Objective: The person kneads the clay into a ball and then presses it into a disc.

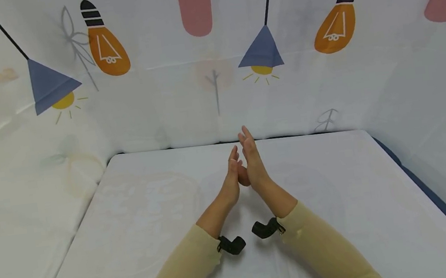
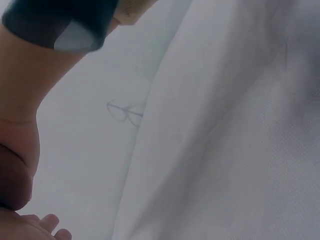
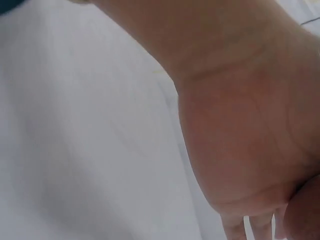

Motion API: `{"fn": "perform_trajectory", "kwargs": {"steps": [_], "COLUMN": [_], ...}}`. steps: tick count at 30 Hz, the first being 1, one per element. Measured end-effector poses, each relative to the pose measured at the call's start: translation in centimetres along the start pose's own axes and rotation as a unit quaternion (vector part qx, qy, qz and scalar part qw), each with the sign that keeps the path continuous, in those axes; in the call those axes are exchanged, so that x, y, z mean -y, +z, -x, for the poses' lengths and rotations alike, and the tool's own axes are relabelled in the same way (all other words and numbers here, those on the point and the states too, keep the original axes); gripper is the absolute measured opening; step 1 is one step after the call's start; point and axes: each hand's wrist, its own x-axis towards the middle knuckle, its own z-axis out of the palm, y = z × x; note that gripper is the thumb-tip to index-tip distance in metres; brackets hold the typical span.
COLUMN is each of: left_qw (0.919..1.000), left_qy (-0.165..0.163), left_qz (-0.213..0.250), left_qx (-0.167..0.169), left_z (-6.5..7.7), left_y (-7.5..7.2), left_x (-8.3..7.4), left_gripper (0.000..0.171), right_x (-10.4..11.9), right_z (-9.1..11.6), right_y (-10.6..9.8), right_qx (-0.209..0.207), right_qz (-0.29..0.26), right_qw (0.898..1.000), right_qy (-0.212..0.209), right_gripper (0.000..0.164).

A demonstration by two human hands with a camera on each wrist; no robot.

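Above the middle of the white table, my left hand [image 1: 231, 179] and right hand [image 1: 254, 165] face each other palm to palm, fingers extended up and away. A smooth, rounded reddish-brown lump [image 1: 243, 177] sits between the two palms and touches both. Its lower side bulges out below the hands in the head view; the rest is hidden by them. Part of the lump [image 2: 15, 185] shows at the left edge of the left wrist view. In the right wrist view, the lump [image 3: 304, 217] fills the lower right corner beside a palm.
The white-covered table [image 1: 145, 222] stretches out under both forearms. A pale cloth [image 1: 151, 97] printed with lamps and bulbs hangs behind it and along the sides. Small black cameras [image 1: 233, 245] are strapped at the cuffs of both yellow sleeves [image 1: 184, 266].
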Motion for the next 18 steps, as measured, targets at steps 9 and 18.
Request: {"fn": "perform_trajectory", "kwargs": {"steps": [9,18], "left_qw": [0.9961,0.99], "left_qy": [0.035,0.078], "left_qz": [0.072,0.115], "left_qx": [0.036,0.024], "left_z": [0.3,-0.2], "left_y": [0.2,-0.3], "left_x": [-0.7,-1.1], "left_gripper": [0.106,0.102], "right_x": [-0.7,-2.0], "right_z": [-1.7,-0.8], "right_y": [-1.1,0.0], "right_qx": [-0.039,0.032], "right_qz": [0.041,0.014], "right_qw": [0.997,0.994], "right_qy": [0.045,0.1], "right_gripper": [0.067,0.069]}}
